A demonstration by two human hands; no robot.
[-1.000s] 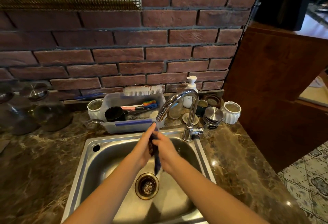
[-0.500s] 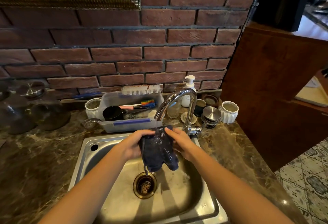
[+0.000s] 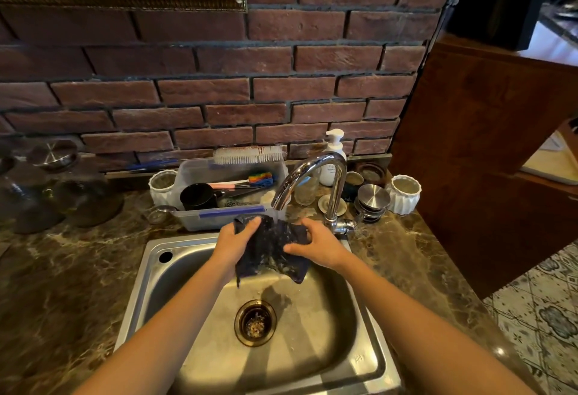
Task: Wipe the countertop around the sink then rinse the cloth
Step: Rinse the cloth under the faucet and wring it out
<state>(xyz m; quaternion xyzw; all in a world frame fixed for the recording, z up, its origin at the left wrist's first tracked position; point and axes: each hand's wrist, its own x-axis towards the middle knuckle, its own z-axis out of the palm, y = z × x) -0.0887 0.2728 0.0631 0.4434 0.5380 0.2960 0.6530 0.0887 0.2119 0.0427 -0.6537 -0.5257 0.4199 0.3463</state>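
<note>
Two hands meet at frame centre: the left hand (image 3: 233, 242) and right hand (image 3: 322, 247) each clutch an end of a dark cloth (image 3: 269, 249) under the tap (image 3: 312, 167), above a sink (image 3: 150, 269) set in a marble countertop (image 3: 62, 285), brick wall (image 3: 219, 97) behind. The cloth spans left-right, edges hanging down.

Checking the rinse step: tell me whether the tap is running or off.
Running: a pale stream drops from the faucet onto the dark cloth, which the left hand and right hand hold over the sink.
</note>
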